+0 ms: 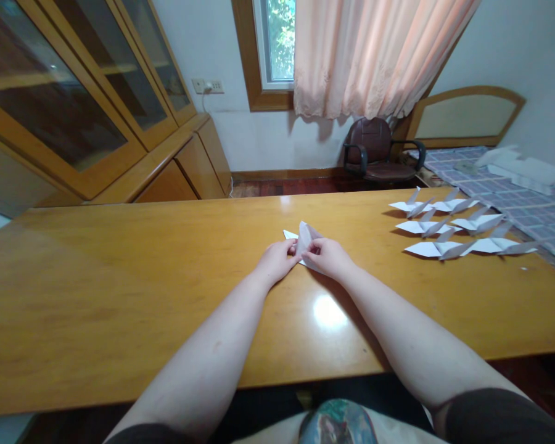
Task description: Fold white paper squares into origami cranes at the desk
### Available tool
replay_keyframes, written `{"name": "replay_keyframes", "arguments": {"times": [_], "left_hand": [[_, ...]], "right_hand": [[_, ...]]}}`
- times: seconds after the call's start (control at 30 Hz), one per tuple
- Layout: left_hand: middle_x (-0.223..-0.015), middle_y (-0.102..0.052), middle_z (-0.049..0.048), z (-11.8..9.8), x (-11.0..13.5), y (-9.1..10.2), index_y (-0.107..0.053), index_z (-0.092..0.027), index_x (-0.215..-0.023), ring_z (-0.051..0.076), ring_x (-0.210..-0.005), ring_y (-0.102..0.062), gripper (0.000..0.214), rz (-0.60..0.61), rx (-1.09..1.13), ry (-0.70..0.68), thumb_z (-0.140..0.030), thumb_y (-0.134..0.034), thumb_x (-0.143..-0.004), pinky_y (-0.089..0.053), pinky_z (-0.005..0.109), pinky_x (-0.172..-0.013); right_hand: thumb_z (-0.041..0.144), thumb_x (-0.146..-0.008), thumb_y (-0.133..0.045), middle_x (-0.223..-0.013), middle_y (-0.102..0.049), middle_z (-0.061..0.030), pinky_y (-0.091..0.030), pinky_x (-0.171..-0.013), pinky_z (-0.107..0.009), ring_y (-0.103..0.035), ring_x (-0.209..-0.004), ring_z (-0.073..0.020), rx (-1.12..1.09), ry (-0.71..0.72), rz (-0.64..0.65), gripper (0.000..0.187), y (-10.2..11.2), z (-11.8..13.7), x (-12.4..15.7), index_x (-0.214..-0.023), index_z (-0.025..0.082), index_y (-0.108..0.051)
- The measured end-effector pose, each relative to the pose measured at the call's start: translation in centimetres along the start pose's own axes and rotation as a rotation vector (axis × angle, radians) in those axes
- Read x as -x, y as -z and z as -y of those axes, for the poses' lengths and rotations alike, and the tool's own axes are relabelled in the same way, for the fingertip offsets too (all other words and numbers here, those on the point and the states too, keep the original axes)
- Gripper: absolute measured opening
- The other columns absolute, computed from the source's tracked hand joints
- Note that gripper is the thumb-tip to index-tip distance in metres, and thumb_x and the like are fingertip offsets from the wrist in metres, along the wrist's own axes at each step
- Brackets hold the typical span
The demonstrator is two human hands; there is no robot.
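A partly folded sheet of white paper (304,237) is between my hands at the middle of the table, one flap standing up to a point. My left hand (279,259) is closed on its left side, thumb and fingers pinching the lower edge. From the right, my right hand (329,256) pinches the paper near its centre. Both sets of fingertips nearly meet and cover part of the folds. Several finished white paper cranes (439,248) stand in rows on the table's right side, wings spread.
The wooden table (120,296) spans the view. Beyond it stand a brown armchair (374,151) and a bed (531,209) with a checked cover at the right. A glass-door cabinet (97,92) rises at the left. A small white scrap (524,268) lies near the cranes.
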State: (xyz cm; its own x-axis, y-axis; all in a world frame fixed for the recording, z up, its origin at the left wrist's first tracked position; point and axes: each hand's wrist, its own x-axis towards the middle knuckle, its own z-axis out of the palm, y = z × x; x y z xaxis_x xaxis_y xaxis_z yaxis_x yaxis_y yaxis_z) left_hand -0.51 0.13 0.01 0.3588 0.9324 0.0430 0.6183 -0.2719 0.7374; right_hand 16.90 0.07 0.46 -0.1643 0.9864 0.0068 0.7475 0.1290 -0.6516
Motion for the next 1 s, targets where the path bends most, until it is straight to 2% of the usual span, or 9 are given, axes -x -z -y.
{"name": "replay_keyframes", "arguments": {"times": [0.17, 0.3, 0.43, 0.53, 0.67, 0.83, 0.93, 1.0], "left_hand": [[-0.088, -0.071, 0.0023, 0.1, 0.0, -0.1, -0.062, -0.023, -0.118, 0.019, -0.083, -0.063, 0.041, -0.019, -0.030, 0.005, -0.023, -0.061, -0.076, -0.047, 0.029, -0.078], [-0.084, -0.070, 0.0024, 0.4, 0.0, 0.3, -0.063, -0.021, -0.115, 0.018, -0.077, -0.063, 0.040, -0.088, -0.057, 0.087, -0.021, -0.059, -0.076, -0.045, 0.027, -0.071], [-0.081, -0.069, 0.0030, 0.5, 0.0, 0.8, -0.067, -0.020, -0.101, 0.018, -0.072, -0.060, 0.027, -0.100, -0.110, 0.117, -0.022, -0.056, -0.077, -0.042, 0.026, -0.065], [-0.077, -0.067, 0.0040, 0.5, 0.0, 1.0, -0.068, -0.019, -0.083, 0.018, -0.070, -0.058, 0.016, -0.066, -0.193, 0.090, -0.024, -0.054, -0.078, -0.040, 0.027, -0.063], [-0.073, -0.065, 0.0044, 0.3, 0.0, 0.9, -0.064, -0.018, -0.073, 0.018, -0.069, -0.056, 0.015, -0.058, -0.287, 0.063, -0.028, -0.054, -0.079, -0.039, 0.027, -0.063], [-0.075, -0.066, 0.0055, 0.1, 0.0, 0.9, -0.066, -0.019, -0.072, 0.019, -0.072, -0.057, 0.019, -0.070, -0.345, 0.035, -0.032, -0.054, -0.081, -0.040, 0.028, -0.066], [-0.074, -0.067, 0.0059, 0.2, 0.0, 1.1, -0.067, -0.020, -0.069, 0.019, -0.071, -0.057, 0.022, -0.068, -0.359, 0.059, -0.033, -0.054, -0.081, -0.040, 0.029, -0.064], [-0.074, -0.067, 0.0059, 0.4, 0.0, 1.1, -0.069, -0.020, -0.069, 0.020, -0.070, -0.058, 0.021, -0.069, -0.353, 0.091, -0.033, -0.056, -0.080, -0.039, 0.029, -0.063]], "right_hand": [[0.026, -0.075, -0.063, -0.077, -0.067, -0.0043, -0.038, -0.061, -0.024, -0.058, -0.069, -0.0152, 0.083, -0.007, -0.011, 0.009, 0.0, 0.1, -0.1, -0.075, 0.018, -0.067], [0.028, -0.081, -0.057, -0.083, -0.069, -0.0065, -0.040, -0.067, -0.026, -0.060, -0.075, -0.0168, 0.133, 0.045, -0.071, 0.015, 0.7, 0.5, 0.2, -0.084, 0.019, -0.069], [0.030, -0.084, -0.054, -0.087, -0.067, -0.0067, -0.040, -0.070, -0.028, -0.058, -0.079, -0.0185, 0.175, 0.058, -0.169, 0.016, 1.7, -0.2, 0.2, -0.085, 0.019, -0.066], [0.027, -0.078, -0.061, -0.094, -0.065, -0.0069, -0.041, -0.074, -0.028, -0.057, -0.086, -0.0189, 0.149, 0.046, -0.259, 0.014, 1.8, -1.1, -0.3, -0.088, 0.018, -0.061], [0.030, -0.068, -0.072, -0.092, -0.062, -0.0057, -0.041, -0.075, -0.029, -0.055, -0.085, -0.0196, 0.186, 0.059, -0.139, 0.027, 1.1, -1.5, -0.8, -0.087, 0.018, -0.059], [0.033, -0.074, -0.071, -0.094, -0.061, -0.0051, -0.041, -0.080, -0.030, -0.057, -0.089, -0.0199, 0.183, 0.148, 0.027, 0.017, 0.4, -1.5, -0.8, -0.085, 0.021, -0.067], [0.035, -0.078, -0.068, -0.097, -0.059, -0.0055, -0.041, -0.082, -0.031, -0.057, -0.091, -0.0198, 0.178, 0.195, 0.050, 0.018, 0.2, -1.8, -0.8, -0.093, 0.025, -0.070], [0.034, -0.079, -0.067, -0.099, -0.058, -0.0058, -0.041, -0.081, -0.030, -0.057, -0.089, -0.0187, 0.171, 0.186, 0.000, 0.018, 0.4, -1.8, -0.7, -0.094, 0.025, -0.071]]}}
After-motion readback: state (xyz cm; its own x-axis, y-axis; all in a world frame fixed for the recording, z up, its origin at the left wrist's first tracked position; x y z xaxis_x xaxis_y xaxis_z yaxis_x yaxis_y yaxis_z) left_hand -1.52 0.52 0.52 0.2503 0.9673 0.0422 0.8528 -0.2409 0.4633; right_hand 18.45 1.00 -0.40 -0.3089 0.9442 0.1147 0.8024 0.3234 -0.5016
